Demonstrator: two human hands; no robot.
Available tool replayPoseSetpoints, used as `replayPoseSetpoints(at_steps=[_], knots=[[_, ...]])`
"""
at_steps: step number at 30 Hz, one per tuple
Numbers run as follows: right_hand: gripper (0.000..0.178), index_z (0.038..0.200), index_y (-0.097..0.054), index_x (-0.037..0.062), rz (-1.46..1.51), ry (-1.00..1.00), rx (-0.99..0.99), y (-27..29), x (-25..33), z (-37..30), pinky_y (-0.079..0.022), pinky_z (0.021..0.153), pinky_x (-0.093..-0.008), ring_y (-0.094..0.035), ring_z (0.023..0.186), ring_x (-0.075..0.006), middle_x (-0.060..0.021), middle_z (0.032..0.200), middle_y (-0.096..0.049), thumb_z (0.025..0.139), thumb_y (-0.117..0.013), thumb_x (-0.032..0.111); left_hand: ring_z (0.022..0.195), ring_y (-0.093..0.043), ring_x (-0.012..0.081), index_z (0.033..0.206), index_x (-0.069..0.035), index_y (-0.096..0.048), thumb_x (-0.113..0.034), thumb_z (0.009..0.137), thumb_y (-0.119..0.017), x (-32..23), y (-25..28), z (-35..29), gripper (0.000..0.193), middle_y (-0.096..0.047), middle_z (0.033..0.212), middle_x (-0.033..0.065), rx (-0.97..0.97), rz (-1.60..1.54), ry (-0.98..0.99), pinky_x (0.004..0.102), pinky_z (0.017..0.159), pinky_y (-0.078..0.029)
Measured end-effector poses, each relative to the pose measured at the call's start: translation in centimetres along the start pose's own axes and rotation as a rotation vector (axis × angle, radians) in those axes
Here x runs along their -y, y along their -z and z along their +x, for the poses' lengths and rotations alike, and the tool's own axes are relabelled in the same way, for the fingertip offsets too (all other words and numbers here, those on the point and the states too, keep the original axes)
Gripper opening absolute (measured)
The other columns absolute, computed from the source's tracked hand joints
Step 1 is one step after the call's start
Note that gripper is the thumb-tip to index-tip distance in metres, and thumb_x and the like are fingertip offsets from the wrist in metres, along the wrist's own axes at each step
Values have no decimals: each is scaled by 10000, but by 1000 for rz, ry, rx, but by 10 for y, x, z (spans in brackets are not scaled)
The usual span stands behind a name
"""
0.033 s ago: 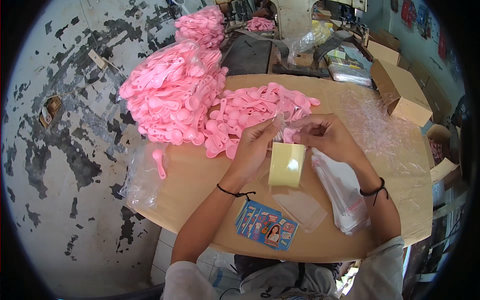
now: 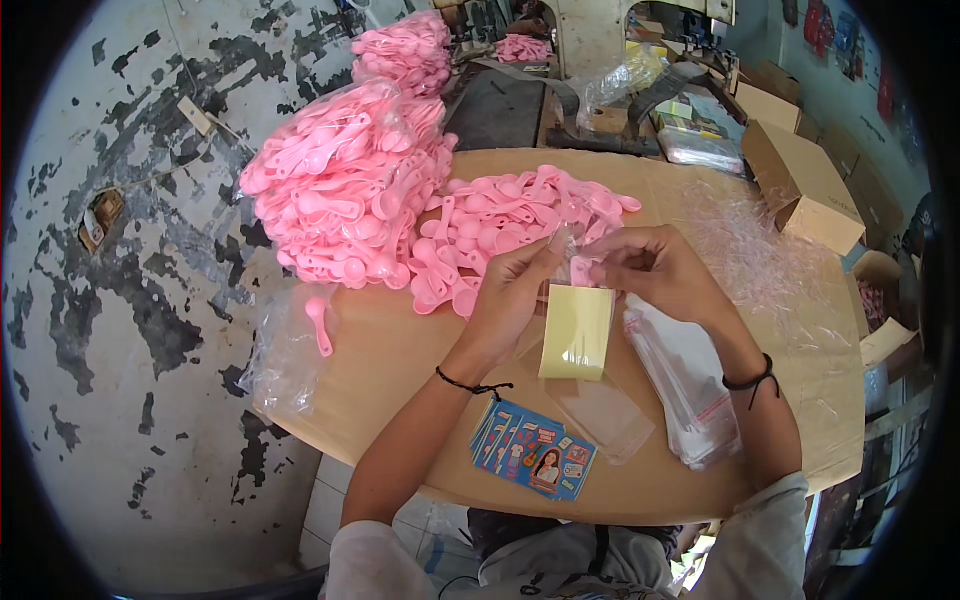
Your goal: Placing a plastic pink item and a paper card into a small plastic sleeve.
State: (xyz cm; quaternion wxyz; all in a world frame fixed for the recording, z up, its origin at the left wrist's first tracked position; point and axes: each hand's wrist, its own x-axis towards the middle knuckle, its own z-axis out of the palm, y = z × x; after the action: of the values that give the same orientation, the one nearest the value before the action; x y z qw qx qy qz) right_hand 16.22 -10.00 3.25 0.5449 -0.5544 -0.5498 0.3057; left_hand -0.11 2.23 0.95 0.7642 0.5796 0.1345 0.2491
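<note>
Table (image 2: 400,375) under brown paper, curved along the near edge, with open surface between the left edge and the left forearm (image 2: 410,445), and more along the right edge, past the right forearm (image 2: 768,425). Bagged pink spoons (image 2: 345,190) heaped high at the far left corner, closing off that side. Loose pink spoons (image 2: 500,220) piled inward from the middle of the far edge, just beyond the fingertips. Cardboard box (image 2: 805,185) at the far right corner, with clear plastic scraps (image 2: 740,235) spread just beside.

Left hand (image 2: 510,288) reaching in over the near edge, back of the hand outward, thumb and bent fingertips closed on clear film (image 2: 566,242). Right hand (image 2: 658,268) angled inward across from it, fingers curled, thumb and fingertips pinched on a pink spoon (image 2: 581,270) above the table's middle.

Stack of clear bags (image 2: 680,390) slanting toward the near edge, beside the right forearm. Blue picture cards (image 2: 535,460) fanned close to the near edge, leaving little margin. Single clear bag (image 2: 608,415) flat alongside. Yellow card (image 2: 577,335) just below the fingertips; impossible to tell how supported. Lone pink spoon (image 2: 319,325) near the left edge.
</note>
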Motion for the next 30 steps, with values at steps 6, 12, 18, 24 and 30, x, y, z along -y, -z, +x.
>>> replayPoseSetpoints(at_steps=[6, 12, 18, 24, 30], knots=[[163, 1037, -690, -24, 10, 18, -53, 2, 5, 2, -490, 603, -221, -589, 653, -63, -25, 786, -671, 900, -645, 54, 817, -633, 59, 1216, -16, -595, -190, 992, -524, -4, 7, 0, 293, -675, 973, 32, 68, 35, -63, 211, 651, -515], [213, 993, -719, -3, -147, 266, -4, 14, 6, -5, -485, 645, -259, -598, 701, -96, -46, 784, -695, 814, -608, -36, 774, -582, 50, 1137, -54, -573, -112, 971, -522, -14, 12, -4, 183, -615, 906, 6, 188, 151, -135, 208, 634, -471], [300, 903, -750, 43, -360, 511, 129, 14, 22, -3, -492, 699, -314, -631, 727, -181, -83, 793, -713, 681, -582, -70, 793, -518, 51, 1018, -46, -543, -71, 973, -487, -16, 15, -5, 77, -554, 897, -13, 240, 283, -230, 208, 696, -421], [309, 884, -757, 66, -470, 528, 137, 20, 21, -3, -494, 701, -325, -632, 712, -203, -82, 767, -707, 672, -578, -72, 811, -523, 57, 970, -47, -539, -78, 968, -479, -19, 15, -2, 68, -557, 922, 1, 261, 361, -227, 233, 667, -439], [225, 829, -701, 29, -542, 481, 47, 18, 17, -3, -496, 675, -313, -633, 709, -202, -79, 723, -683, 687, -561, -77, 813, -563, 54, 959, -55, -488, -54, 916, -618, -7, 30, 0, 137, -568, 908, -10, 339, 412, -323, 232, 660, -458]])
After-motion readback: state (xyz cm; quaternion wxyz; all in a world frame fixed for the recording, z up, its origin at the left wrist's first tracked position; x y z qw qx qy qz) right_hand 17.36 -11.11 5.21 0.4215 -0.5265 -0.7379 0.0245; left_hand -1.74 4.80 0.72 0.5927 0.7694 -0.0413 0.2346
